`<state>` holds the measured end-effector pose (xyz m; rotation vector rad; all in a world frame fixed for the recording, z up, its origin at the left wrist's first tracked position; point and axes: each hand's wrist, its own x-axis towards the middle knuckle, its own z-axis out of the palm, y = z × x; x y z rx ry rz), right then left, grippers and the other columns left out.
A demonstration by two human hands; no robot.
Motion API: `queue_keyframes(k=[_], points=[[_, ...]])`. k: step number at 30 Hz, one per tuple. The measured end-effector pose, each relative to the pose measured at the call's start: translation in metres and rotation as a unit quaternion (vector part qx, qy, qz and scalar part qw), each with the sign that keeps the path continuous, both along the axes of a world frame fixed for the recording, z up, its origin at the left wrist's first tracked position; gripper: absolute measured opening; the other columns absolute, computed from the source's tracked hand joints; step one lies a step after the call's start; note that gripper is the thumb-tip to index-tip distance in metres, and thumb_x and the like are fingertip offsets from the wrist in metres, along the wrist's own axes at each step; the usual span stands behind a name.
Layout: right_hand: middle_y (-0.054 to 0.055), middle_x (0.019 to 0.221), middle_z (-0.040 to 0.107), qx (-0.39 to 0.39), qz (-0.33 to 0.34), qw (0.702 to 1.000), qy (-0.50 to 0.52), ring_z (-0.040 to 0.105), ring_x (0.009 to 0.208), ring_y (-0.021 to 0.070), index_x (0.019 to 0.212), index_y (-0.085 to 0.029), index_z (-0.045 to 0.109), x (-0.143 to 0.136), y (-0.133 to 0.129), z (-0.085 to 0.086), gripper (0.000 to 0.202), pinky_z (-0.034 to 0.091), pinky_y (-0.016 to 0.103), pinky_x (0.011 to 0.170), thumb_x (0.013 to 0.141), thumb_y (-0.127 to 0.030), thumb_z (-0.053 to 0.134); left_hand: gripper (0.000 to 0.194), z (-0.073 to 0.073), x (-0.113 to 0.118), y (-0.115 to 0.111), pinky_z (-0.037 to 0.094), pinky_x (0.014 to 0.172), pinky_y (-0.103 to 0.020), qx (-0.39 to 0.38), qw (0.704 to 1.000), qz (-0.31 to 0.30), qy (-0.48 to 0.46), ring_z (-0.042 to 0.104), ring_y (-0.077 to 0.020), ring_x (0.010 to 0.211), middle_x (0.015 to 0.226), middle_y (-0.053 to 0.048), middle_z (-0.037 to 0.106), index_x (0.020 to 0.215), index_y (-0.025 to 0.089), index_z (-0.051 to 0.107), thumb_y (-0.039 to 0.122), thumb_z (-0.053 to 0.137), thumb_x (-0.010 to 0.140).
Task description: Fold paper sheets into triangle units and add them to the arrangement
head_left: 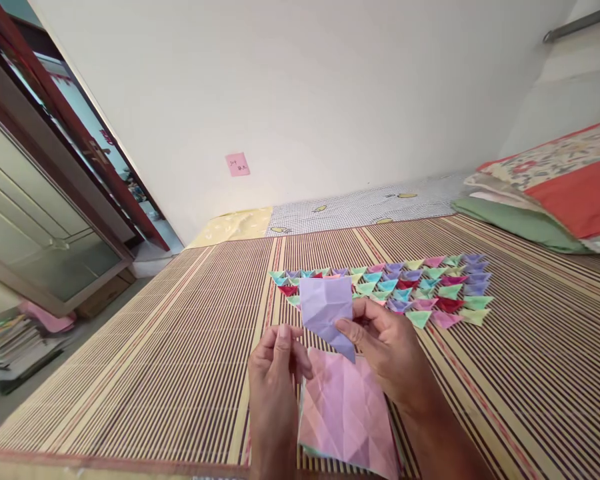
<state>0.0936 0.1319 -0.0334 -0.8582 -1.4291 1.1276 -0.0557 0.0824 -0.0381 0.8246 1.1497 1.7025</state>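
A partly folded sheet of lilac paper is pinched at its right edge by my right hand, thumb in front. Creases cross the sheet, and its lower edge slants down to a point at the right. My left hand is just left of the sheet, thumb up and fingers loosely curled and apart, with nothing visible in it. Below both hands lies a stack of creased square paper with a pink sheet on top. Beyond them, small folded paper pieces in many colours stand in several rows, partly hidden by the lilac sheet and my right hand.
A striped bamboo mat covers the bed surface. Folded bedding is piled at the far right. A checked cloth runs along the wall, which bears a pink note. At left are a door and stacked books.
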Motion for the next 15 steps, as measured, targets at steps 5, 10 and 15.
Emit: queue_keyframes(k=[5, 10, 15], points=[[0.0, 0.08, 0.065, 0.138, 0.05, 0.989, -0.011, 0.061, 0.079, 0.0193, 0.08, -0.024, 0.069, 0.007, -0.004, 0.012, 0.017, 0.049, 0.032, 0.076, 0.095, -0.031, 0.07, 0.068, -0.013, 0.007, 0.005, 0.018, 0.035, -0.017, -0.059, 0.927, -0.322, -0.181, 0.052, -0.0106, 0.033, 0.041, -0.005, 0.056, 0.063, 0.012, 0.07, 0.076, 0.059, 0.084], [0.003, 0.09, 0.071, 0.193, 0.088, 0.976, -0.047, 0.067, 0.092, 0.0229, 0.081, -0.027, 0.074, 0.017, -0.003, 0.016, 0.019, 0.053, 0.039, 0.087, 0.097, -0.036, 0.069, 0.04, -0.016, 0.017, 0.006, 0.018, 0.035, -0.015, -0.074, 0.899, -0.33, -0.279, 0.048, -0.0062, 0.031, 0.044, -0.002, 0.059, 0.067, 0.011, 0.074, 0.049, 0.088, 0.069], [0.007, 0.114, 0.074, 0.144, 0.079, 0.984, -0.073, 0.067, 0.109, 0.0267, 0.102, -0.028, 0.077, 0.022, 0.005, 0.006, 0.011, 0.053, 0.044, 0.097, 0.093, -0.034, 0.073, 0.029, -0.006, 0.012, 0.008, 0.039, 0.045, -0.016, -0.066, 0.957, -0.166, -0.229, 0.054, -0.0064, 0.047, 0.059, -0.001, 0.065, 0.078, 0.01, 0.078, 0.03, 0.095, 0.065]])
